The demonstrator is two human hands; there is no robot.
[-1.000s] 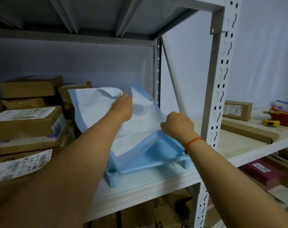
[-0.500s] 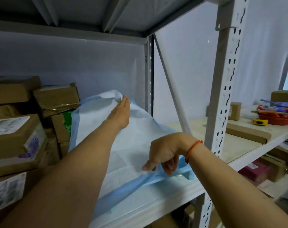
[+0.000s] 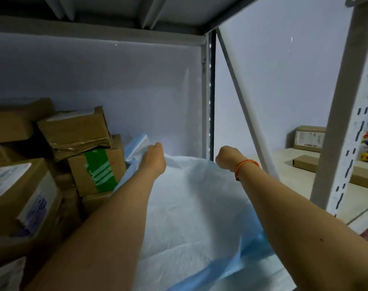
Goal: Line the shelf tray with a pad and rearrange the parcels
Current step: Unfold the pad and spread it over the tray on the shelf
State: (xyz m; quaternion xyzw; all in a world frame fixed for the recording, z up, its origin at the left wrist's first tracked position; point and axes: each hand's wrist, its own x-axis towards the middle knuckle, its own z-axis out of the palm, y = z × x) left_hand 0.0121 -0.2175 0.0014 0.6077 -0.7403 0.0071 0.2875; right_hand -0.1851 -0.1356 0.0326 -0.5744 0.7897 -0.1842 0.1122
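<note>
A white pad with a blue border (image 3: 189, 206) lies spread across the shelf and hides the tray under it. My left hand (image 3: 154, 158) reaches to the pad's far left edge with curled fingers and holds it beside a raised blue corner (image 3: 139, 144). My right hand (image 3: 226, 157), with an orange band at the wrist, is curled on the pad's far right edge near the back wall. Brown cardboard parcels (image 3: 73, 127) are stacked at the left, one with green tape (image 3: 96, 169), touching the pad's left side.
A perforated shelf upright (image 3: 347, 101) stands at the right, with a diagonal brace (image 3: 242, 101) and a back post (image 3: 208, 101) behind the pad. The upper shelf hangs low overhead. Beyond the upright, a table holds a labelled box (image 3: 310, 138) and a flat box (image 3: 307, 163).
Both hands have moved deeper into the shelf to the pad's far edge. The pad, bunched and lifted before, now lies spread over the tray. My view has moved closer.
</note>
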